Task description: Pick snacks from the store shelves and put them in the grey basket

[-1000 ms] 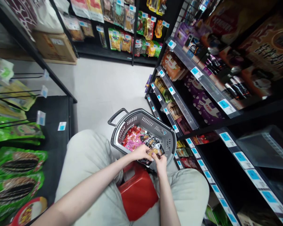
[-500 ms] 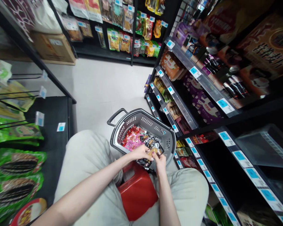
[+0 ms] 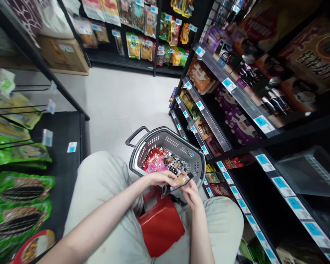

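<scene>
- Plastic packet (image 3: 180,179) up in both hands, over the near rim of the grey basket (image 3: 172,140); with 12 at the top of the view, it sits at about 5 o'clock from the basket's middle.
- Step in hand (judged): handling this one packet, turning or straightening it between the fingers.
- Next move (judged): calls for a steady pinch at each end and some care around the near rim; thin film could slip or crease.
- Left hand (image 3: 165,178): in from 8 o'clock, fingers bent and nearly closed on the packet's left end; thumb placement unclear.
- Right hand (image 3: 191,193): in from 5 o'clock, loosely curled, partly open, holding the right end. Pressure: cannot tell.
- Packet, appearance: clear window, tan contents, dark edging, a black strip at its 2 o'clock corner; tilted, not flat. Print too small to read. Whether it touches the rim: cannot tell.
- Basket contents: pink packs (image 3: 155,165) at 9 o'clock, black-and-white packs (image 3: 177,165) at 3 o'clock.
- Handle (image 3: 132,136) juts out at 10 o'clock.
- Red stool (image 3: 162,227) at 6 o'clock, between the knees.
</scene>
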`<state>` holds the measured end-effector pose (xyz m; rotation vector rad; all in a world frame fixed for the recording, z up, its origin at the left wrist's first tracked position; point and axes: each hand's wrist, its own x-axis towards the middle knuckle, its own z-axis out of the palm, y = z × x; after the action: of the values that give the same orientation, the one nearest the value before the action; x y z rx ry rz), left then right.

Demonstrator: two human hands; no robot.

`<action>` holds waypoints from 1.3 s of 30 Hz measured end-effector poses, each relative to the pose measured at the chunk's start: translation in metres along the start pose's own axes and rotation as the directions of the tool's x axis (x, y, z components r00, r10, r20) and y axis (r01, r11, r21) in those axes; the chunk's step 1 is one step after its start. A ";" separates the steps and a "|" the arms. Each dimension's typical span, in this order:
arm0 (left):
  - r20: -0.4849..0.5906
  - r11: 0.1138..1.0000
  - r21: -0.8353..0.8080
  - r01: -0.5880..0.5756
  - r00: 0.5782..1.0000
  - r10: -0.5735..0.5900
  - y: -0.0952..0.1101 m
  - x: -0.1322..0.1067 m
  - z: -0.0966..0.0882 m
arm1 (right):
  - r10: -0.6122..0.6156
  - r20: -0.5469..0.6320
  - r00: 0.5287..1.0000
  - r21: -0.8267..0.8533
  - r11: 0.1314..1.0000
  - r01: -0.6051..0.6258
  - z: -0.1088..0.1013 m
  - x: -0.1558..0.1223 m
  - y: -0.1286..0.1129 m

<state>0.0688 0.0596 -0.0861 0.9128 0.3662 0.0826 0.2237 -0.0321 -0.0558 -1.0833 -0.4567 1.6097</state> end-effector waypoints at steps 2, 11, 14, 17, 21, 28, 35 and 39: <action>-0.121 0.995 0.096 -0.029 0.992 0.041 -0.001 0.004 -0.003 | 0.021 -0.033 0.999 0.071 0.997 -0.019 -0.004 0.001 -0.003; -0.330 0.941 0.337 0.008 0.937 0.111 -0.011 0.012 -0.001 | -0.097 -0.289 0.952 -0.274 0.962 0.015 -0.011 0.015 0.022; -0.291 0.939 0.344 0.032 0.954 0.075 -0.011 0.011 0.000 | -0.183 -0.357 0.916 -0.331 0.942 0.060 -0.015 0.022 0.034; -0.251 0.929 0.366 0.046 0.967 0.051 -0.009 0.009 -0.002 | -0.217 -0.351 0.911 -0.355 0.931 0.085 -0.016 0.024 0.037; -0.263 0.909 0.414 0.047 0.962 0.070 -0.007 0.009 -0.003 | -0.202 -0.311 0.929 -0.337 0.937 0.091 -0.015 0.024 0.037; -0.323 0.891 0.451 0.053 0.940 0.107 -0.007 0.010 -0.001 | -0.223 -0.297 0.929 -0.329 0.937 0.120 -0.012 0.023 0.037; -0.323 0.916 0.399 0.031 0.940 0.109 -0.009 0.010 0.000 | -0.283 -0.282 0.917 -0.426 0.893 0.145 -0.009 0.023 0.035; -0.348 0.955 0.298 -0.015 0.929 0.123 -0.013 0.014 -0.003 | -0.408 -0.248 0.879 -0.586 0.786 0.200 0.003 0.015 0.030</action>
<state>0.0797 0.0574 -0.1017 1.2059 0.7045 0.2724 0.2044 -0.0279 -0.0829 -1.6055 -0.8280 0.9608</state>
